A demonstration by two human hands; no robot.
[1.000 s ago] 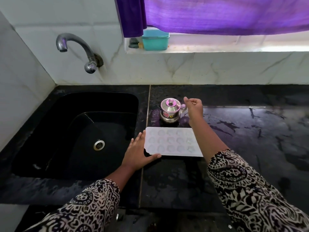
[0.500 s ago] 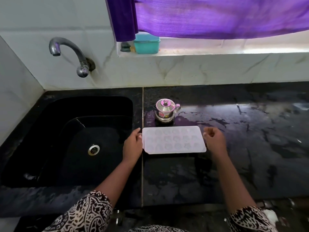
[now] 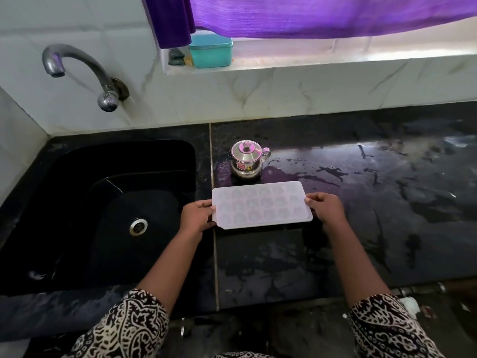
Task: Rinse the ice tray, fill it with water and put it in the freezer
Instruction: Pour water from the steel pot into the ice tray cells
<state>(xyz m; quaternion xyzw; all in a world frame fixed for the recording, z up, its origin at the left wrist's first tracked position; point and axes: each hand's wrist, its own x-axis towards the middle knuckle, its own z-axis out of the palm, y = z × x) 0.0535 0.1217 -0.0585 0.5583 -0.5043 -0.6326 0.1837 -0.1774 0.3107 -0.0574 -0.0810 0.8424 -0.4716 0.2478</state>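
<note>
A white translucent ice tray with several small moulded cells lies flat at the wet black counter's left part, just right of the sink. My left hand grips its left short edge, fingers curled round it. At the opposite short edge my right hand grips the tray the same way. Whether the tray rests on the counter or is slightly lifted I cannot tell.
A small steel pot with a lid stands right behind the tray. The black sink with its drain lies to the left, under a wall tap. A teal box sits on the sill below a purple curtain. The counter is wet.
My right hand came back from the steel pot's handle and took the tray's right edge. My left hand shifted from lying on the tray's corner to gripping its left edge.
</note>
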